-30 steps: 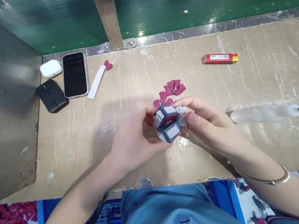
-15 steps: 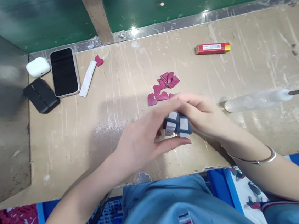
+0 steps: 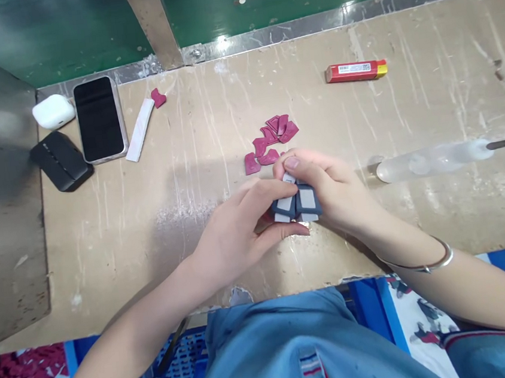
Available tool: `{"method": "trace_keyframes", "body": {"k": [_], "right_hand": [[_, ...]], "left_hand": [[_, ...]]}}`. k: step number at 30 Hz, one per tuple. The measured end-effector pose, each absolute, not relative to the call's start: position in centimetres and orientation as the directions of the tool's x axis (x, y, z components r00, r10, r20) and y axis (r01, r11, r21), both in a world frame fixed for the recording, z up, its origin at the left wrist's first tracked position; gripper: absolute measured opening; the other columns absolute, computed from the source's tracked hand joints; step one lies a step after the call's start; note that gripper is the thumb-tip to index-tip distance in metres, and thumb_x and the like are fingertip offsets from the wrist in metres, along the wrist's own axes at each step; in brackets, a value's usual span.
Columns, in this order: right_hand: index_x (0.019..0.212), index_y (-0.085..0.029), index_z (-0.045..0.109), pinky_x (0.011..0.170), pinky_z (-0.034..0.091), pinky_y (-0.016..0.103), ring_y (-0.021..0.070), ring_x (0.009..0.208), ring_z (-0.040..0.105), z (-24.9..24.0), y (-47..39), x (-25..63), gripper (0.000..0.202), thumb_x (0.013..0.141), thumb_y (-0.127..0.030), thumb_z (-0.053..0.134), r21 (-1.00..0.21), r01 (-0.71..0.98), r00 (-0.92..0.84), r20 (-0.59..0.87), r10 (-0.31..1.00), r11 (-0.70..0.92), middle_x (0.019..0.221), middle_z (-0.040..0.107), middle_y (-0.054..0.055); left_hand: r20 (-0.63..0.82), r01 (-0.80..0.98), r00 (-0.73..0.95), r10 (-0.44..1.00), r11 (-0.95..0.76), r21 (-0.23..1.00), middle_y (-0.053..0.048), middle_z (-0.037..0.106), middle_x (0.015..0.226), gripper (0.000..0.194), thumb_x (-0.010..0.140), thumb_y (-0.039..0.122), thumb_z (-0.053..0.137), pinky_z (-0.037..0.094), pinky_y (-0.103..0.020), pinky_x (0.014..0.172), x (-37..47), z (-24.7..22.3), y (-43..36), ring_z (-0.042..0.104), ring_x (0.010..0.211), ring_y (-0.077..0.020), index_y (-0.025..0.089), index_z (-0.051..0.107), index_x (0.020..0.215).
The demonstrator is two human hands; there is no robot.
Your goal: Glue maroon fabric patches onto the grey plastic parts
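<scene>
Between my two hands is a cluster of small blue-grey blocks with pale grey squares, held just above the bench near its front edge. The fingers and thumb of my left hand grip it from the left. From the right, my right hand has its fingers curled round the far side, thumb pressing near the top. Parts of the blocks are hidden by the fingers. Just beyond the hands lie several flat maroon pieces, a few partly overlapping.
At the back left are a white earbud case, a black case, a phone, a white strip and a maroon piece. To the right lie a red-and-yellow box and a translucent bottle with a thin dark tip.
The blocks have turned in my hands, so more of their pale faces shows. My right thumb now rests on top, and my left fingers have shifted along the blocks. The view has tilted slightly.
</scene>
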State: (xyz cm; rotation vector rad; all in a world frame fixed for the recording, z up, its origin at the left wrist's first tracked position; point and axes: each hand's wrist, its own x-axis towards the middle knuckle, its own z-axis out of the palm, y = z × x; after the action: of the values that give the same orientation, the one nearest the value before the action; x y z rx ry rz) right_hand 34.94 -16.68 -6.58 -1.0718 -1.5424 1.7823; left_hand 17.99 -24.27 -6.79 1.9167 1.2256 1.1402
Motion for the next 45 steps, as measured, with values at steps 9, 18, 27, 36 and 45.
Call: {"method": "trace_keyframes", "body": {"k": [9, 18, 27, 36, 45], "right_hand": [[0.075, -0.024, 0.063, 0.05, 0.044, 0.028, 0.0138, 0.053, 0.052, -6.8, -16.7, 34.6, 0.029, 0.094, -0.047, 0.066, -0.957, 0.021, -0.543, -0.254, 0.8, -0.289, 0.063, 0.055, -0.002], [0.075, -0.024, 0.061, 0.046, 0.043, 0.027, 0.0129, 0.049, 0.051, -6.5, -16.8, 34.6, 0.028, 0.092, -0.045, 0.067, -0.947, -0.002, -0.556, -0.265, 0.788, -0.321, 0.061, 0.054, -0.003], [0.072, -0.023, 0.059, 0.05, 0.041, 0.026, 0.0124, 0.055, 0.05, -6.6, -16.8, 34.5, 0.027, 0.088, -0.043, 0.065, -0.932, 0.025, -0.556, -0.314, 0.769, -0.362, 0.065, 0.055, -0.002], [0.073, -0.022, 0.062, 0.06, 0.048, 0.028, 0.0144, 0.066, 0.057, -6.7, -16.9, 34.5, 0.028, 0.092, -0.043, 0.062, -0.952, 0.04, -0.576, -0.269, 0.772, -0.302, 0.072, 0.061, 0.0], [0.074, -0.024, 0.057, 0.057, 0.045, 0.028, 0.0131, 0.059, 0.052, -6.6, -16.9, 34.8, 0.03, 0.094, -0.046, 0.061, -0.98, 0.029, -0.57, -0.178, 0.802, -0.197, 0.068, 0.055, -0.003]], "left_hand": [[0.37, 0.386, 0.223, 0.902, -0.43, 0.816, -0.002, 0.074, 0.107, 0.031, 0.099, 0.043, 0.076, 0.06, -0.024, 0.072, 17.8, -7.0, -24.2, 0.074, 0.089, -0.0166, 0.023, 0.061, 0.119], [0.361, 0.359, 0.215, 0.908, -0.417, 0.835, -0.004, 0.076, 0.113, 0.035, 0.097, 0.046, 0.077, 0.061, -0.027, 0.08, 17.9, -6.8, -24.1, 0.076, 0.099, -0.0187, 0.023, 0.063, 0.119], [0.175, 0.287, 0.175, 0.969, -0.22, 0.932, -0.003, 0.077, 0.114, 0.042, 0.088, 0.049, 0.087, 0.062, -0.027, 0.074, 18.0, -6.1, -24.4, 0.075, 0.081, -0.0149, 0.023, 0.067, 0.115], [0.218, 0.254, 0.268, 0.939, -0.287, 0.924, -0.008, 0.078, 0.122, 0.044, 0.093, 0.053, 0.08, 0.06, -0.029, 0.08, 17.2, -6.0, -23.9, 0.076, 0.095, -0.0194, 0.022, 0.068, 0.122], [0.236, 0.134, 0.288, 0.928, -0.283, 0.95, -0.006, 0.074, 0.107, 0.031, 0.098, 0.049, 0.076, 0.055, -0.032, 0.084, 17.2, -5.8, -23.3, 0.07, 0.095, -0.0188, 0.021, 0.067, 0.108]]}}
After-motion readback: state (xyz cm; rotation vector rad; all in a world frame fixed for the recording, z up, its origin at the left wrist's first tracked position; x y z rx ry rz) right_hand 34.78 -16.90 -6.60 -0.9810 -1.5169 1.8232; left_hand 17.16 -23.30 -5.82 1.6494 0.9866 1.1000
